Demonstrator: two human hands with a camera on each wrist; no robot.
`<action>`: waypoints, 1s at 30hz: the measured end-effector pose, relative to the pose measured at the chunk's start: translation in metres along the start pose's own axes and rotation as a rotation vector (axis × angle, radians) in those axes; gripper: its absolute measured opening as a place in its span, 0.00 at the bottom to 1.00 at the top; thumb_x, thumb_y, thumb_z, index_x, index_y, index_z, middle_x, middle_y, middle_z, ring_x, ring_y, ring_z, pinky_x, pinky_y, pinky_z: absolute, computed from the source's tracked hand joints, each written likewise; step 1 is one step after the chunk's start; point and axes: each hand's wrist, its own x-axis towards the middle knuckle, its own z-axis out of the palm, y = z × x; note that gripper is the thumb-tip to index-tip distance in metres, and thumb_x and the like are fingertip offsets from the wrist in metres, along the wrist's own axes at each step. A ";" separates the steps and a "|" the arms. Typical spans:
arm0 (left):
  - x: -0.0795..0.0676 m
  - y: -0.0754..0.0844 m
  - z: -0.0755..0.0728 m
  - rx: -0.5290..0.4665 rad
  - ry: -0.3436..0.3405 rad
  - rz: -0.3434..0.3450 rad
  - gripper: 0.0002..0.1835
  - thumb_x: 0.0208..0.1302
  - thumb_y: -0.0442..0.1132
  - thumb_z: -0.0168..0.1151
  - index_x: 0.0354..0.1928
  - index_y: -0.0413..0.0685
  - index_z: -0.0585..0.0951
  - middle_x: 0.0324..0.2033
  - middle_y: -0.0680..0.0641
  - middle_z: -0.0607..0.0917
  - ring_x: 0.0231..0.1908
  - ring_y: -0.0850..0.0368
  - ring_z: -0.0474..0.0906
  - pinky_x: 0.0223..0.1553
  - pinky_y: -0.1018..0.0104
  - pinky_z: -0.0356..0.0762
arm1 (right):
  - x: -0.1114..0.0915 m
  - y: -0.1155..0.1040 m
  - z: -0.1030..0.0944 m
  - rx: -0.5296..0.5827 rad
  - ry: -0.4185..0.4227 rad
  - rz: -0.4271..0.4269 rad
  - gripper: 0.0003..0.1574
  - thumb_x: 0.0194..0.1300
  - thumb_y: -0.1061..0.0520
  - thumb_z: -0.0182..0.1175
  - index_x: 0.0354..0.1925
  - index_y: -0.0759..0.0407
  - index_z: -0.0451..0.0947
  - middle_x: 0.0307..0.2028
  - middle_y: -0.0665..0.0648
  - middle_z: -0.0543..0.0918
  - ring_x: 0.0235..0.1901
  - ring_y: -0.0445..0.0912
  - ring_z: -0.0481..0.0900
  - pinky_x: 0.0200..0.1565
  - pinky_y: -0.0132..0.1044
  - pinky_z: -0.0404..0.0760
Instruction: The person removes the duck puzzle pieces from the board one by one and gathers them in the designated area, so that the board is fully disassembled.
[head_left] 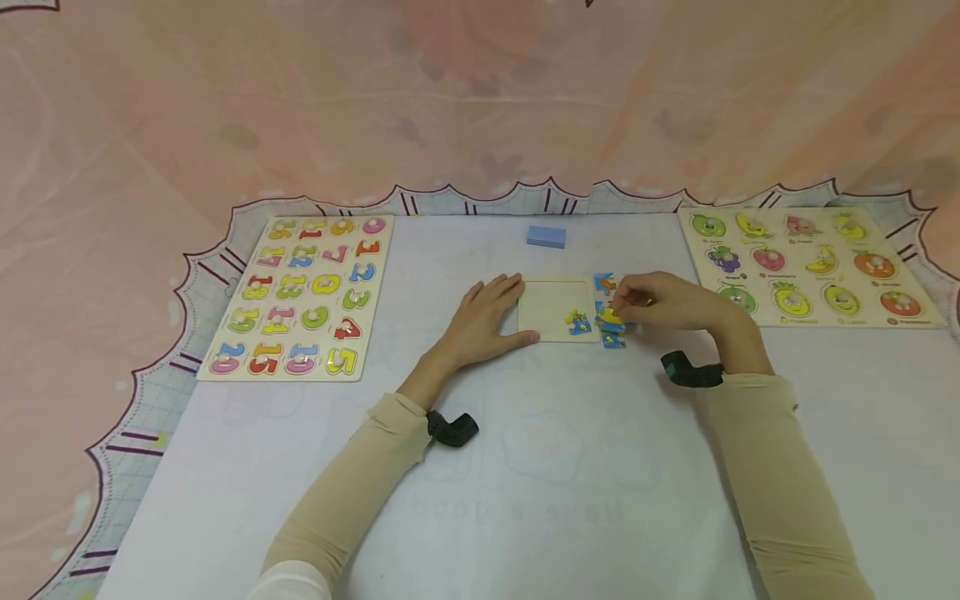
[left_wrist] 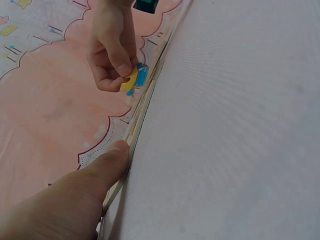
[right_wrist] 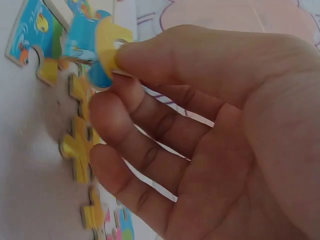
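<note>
A small wooden puzzle tray (head_left: 551, 302) lies mid-table, with a blue-and-yellow jigsaw piece (head_left: 578, 323) in its near right corner. My left hand (head_left: 483, 323) rests at the tray's left side, fingers extended along the rim; in the left wrist view its thumb (left_wrist: 107, 162) lies against the tray's edge. Just right of the tray, my right hand (head_left: 670, 302) pinches a blue-and-yellow puzzle piece (right_wrist: 105, 42) between thumb and index finger, the other fingers loosely bent. Below it are loose jigsaw pieces (head_left: 613, 341), and several yellow ones (right_wrist: 77, 145) show in the right wrist view.
A number puzzle board (head_left: 367, 325) lies at the left and a fruit puzzle board (head_left: 817, 308) at the right. Behind the tray sits a blue block (head_left: 547, 237). The white tabletop (head_left: 540, 442) ends at a scalloped cloth border (head_left: 480, 204) at the back.
</note>
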 end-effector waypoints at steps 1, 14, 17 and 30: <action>0.000 0.000 0.000 -0.001 0.000 0.001 0.47 0.58 0.67 0.56 0.73 0.48 0.55 0.73 0.50 0.55 0.74 0.54 0.45 0.74 0.53 0.39 | -0.001 0.001 -0.001 0.001 -0.006 0.003 0.06 0.66 0.57 0.58 0.39 0.59 0.77 0.37 0.55 0.81 0.38 0.45 0.75 0.44 0.32 0.76; -0.001 0.002 -0.002 -0.010 -0.004 -0.002 0.48 0.58 0.66 0.56 0.73 0.48 0.55 0.73 0.50 0.54 0.74 0.54 0.45 0.74 0.53 0.38 | -0.012 0.007 -0.008 -0.005 -0.058 0.097 0.10 0.64 0.55 0.60 0.42 0.59 0.79 0.39 0.54 0.82 0.39 0.45 0.73 0.42 0.32 0.75; -0.001 0.001 -0.002 -0.011 -0.003 -0.005 0.48 0.58 0.66 0.56 0.73 0.48 0.55 0.73 0.50 0.54 0.74 0.54 0.44 0.74 0.53 0.37 | -0.014 0.008 -0.009 -0.008 -0.074 0.101 0.11 0.65 0.54 0.60 0.43 0.58 0.78 0.39 0.54 0.82 0.39 0.44 0.74 0.41 0.32 0.74; 0.001 -0.001 0.000 -0.016 0.000 0.004 0.47 0.59 0.66 0.56 0.73 0.48 0.55 0.73 0.50 0.55 0.74 0.53 0.45 0.74 0.52 0.38 | -0.021 0.021 -0.016 0.069 -0.105 0.142 0.09 0.65 0.54 0.60 0.40 0.58 0.78 0.35 0.55 0.80 0.36 0.45 0.73 0.39 0.34 0.74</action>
